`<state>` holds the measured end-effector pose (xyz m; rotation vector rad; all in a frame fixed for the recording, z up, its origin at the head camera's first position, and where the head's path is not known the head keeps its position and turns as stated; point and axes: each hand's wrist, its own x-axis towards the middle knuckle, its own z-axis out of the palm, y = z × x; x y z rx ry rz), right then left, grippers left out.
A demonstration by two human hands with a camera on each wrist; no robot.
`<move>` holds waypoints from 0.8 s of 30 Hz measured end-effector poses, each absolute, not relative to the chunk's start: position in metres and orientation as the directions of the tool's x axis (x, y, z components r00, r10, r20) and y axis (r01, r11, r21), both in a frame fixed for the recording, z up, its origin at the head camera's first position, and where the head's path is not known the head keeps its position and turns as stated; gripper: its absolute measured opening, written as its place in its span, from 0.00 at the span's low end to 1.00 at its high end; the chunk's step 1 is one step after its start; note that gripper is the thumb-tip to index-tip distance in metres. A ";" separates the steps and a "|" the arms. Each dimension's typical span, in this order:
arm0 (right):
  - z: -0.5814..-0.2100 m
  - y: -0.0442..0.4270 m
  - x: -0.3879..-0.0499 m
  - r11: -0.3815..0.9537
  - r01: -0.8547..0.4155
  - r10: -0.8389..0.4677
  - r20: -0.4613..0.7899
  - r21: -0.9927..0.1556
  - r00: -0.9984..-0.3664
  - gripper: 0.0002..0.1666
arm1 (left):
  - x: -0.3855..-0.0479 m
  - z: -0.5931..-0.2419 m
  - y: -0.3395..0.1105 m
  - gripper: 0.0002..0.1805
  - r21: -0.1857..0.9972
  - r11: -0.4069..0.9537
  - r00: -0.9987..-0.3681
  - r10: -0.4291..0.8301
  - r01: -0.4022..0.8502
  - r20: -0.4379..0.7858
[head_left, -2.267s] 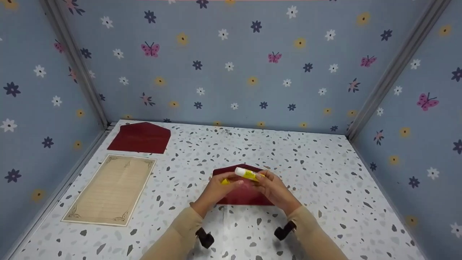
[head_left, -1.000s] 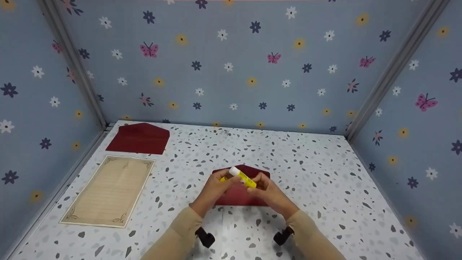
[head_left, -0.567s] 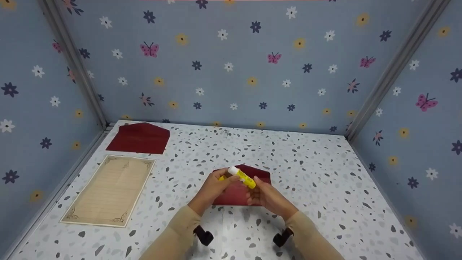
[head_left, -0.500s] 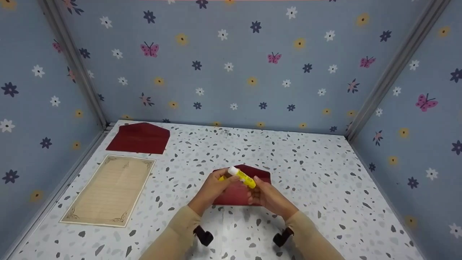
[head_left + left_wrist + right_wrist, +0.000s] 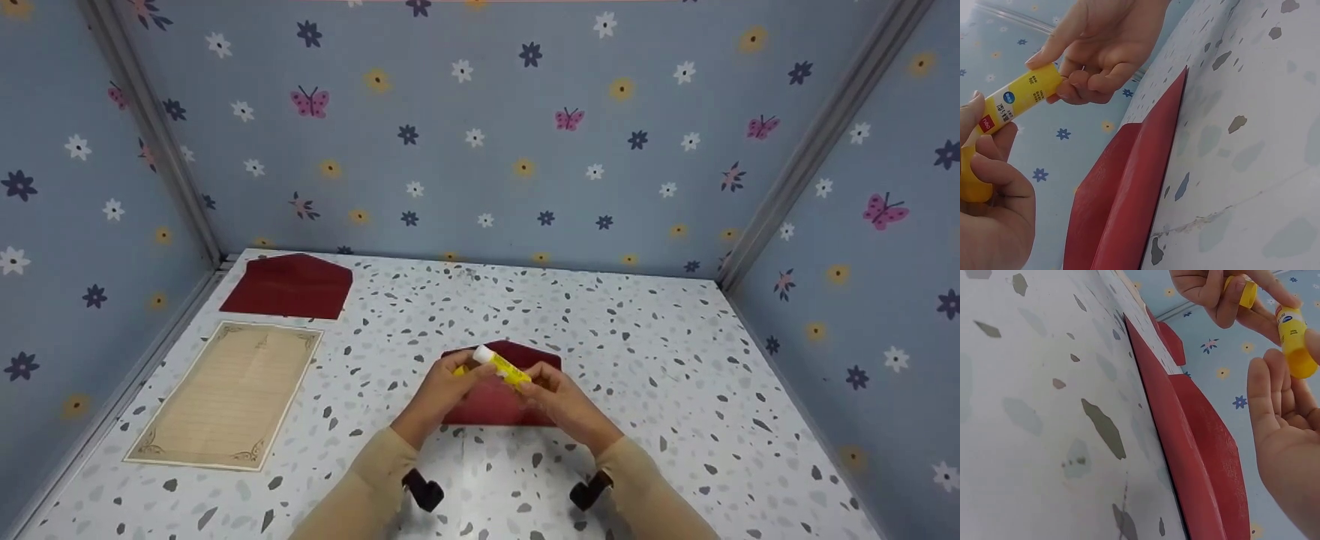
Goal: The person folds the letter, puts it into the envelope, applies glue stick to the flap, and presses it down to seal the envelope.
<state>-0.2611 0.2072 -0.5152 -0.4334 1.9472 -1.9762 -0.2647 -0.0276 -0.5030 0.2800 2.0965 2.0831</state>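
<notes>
Over a red envelope with its flap open, my two hands hold a yellow glue stick, its white end pointing up and left. My left hand grips the stick near that white end between thumb and fingers. Tucked in the same hand is a yellow cap, mostly hidden by fingers in the head view. At the stick's yellow base, my right hand pinches with thumb and fingers. In the left wrist view, the right thumb lies along the base of the stick, with the other fingers curled behind.
A second red envelope lies at the table's back left corner. In front of it is a beige lined sheet with an ornate border. Flower-patterned walls enclose the speckled table at the back and sides.
The glue stick was mainly in the right hand, lying flatter; then the left hand took hold of its white end and it tilted. The right fingers have shifted their grip at the base.
</notes>
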 end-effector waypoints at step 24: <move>-0.513 0.201 -0.258 0.003 0.003 -0.427 -0.004 -1.000 -0.904 0.24 | -0.263 -0.501 -0.023 0.21 0.999 0.020 -0.955 0.296 0.038 0.030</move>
